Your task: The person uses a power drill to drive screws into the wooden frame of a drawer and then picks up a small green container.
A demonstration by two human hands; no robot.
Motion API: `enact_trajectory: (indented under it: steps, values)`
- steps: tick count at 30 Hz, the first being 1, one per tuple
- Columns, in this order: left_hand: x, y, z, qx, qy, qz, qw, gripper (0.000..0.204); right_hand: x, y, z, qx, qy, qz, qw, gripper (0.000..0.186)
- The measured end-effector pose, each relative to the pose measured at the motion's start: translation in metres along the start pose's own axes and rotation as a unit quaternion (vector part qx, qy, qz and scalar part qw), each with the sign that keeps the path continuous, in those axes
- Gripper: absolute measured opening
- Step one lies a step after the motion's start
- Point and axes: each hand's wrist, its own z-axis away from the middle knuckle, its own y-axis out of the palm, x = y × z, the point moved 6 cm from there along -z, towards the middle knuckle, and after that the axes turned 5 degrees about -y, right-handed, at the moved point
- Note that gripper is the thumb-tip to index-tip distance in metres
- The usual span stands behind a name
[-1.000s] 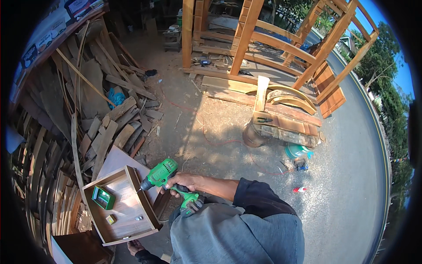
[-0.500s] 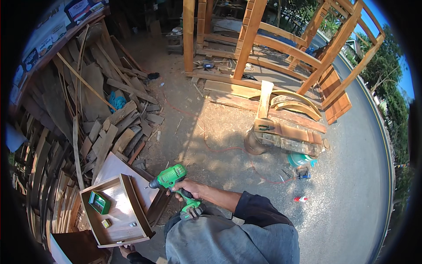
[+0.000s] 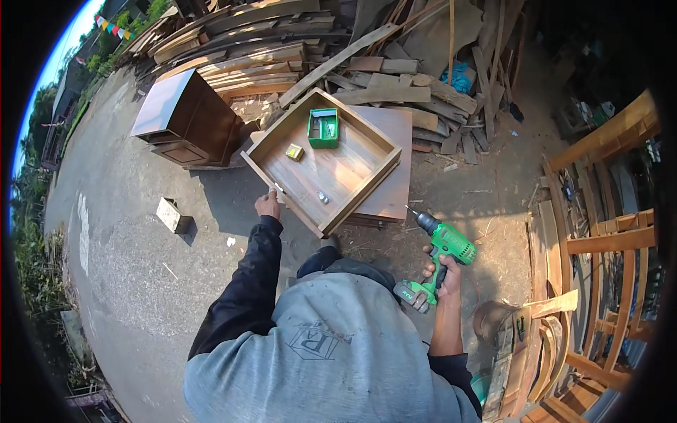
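Observation:
A shallow wooden drawer [image 3: 360, 199] lies open side up on a brown board [image 3: 396, 162]. My left hand [image 3: 267, 204] is closed at its near-left wall, beside a small pale piece [image 3: 279, 188] on the edge. Fingers of that hand are partly hidden. Inside the drawer are a green open box [image 3: 324, 130], a small yellow box [image 3: 294, 151] and a small shiny metal piece [image 3: 323, 197]. To the right of the drawer, my right hand [image 3: 447, 274] grips a green cordless drill [image 3: 451, 243]. Its bit points up and left, apart from the drawer.
A brown wooden cabinet [image 3: 201, 120] stands at the left, with a small pale block [image 3: 173, 216] on the ground nearer me. Scrap boards [image 3: 423, 95] pile up behind the drawer. Wooden framing [image 3: 610, 243] and a bench with curved pieces [image 3: 518, 352] are at the right.
My view has swung left, so the drawer now sits near the middle. The drill stays in my right hand, and my left hand remains at the drawer's edge.

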Motion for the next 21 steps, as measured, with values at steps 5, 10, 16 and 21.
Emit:
enact_trajectory:
  steps: [5,10,16,21]
  values:
    - [-0.139,-0.052,0.075,-0.055,0.297,-0.083,0.95,0.022,-0.015,-0.009,0.008,-0.073,-0.013,-0.012,0.997,0.048]
    - [-0.168,0.026,0.075,0.297,0.488,-0.207,0.794,0.03,-0.03,-0.001,0.016,-0.122,-0.04,-0.006,0.992,0.048]
    - [-0.124,0.104,0.08,0.412,0.566,-0.32,0.638,0.018,-0.069,0.026,0.028,-0.219,-0.105,-0.018,0.97,0.05]
    - [-0.113,0.115,0.083,0.432,0.608,-0.292,0.598,0.015,-0.113,0.058,0.034,-0.206,-0.136,-0.063,0.967,0.052]
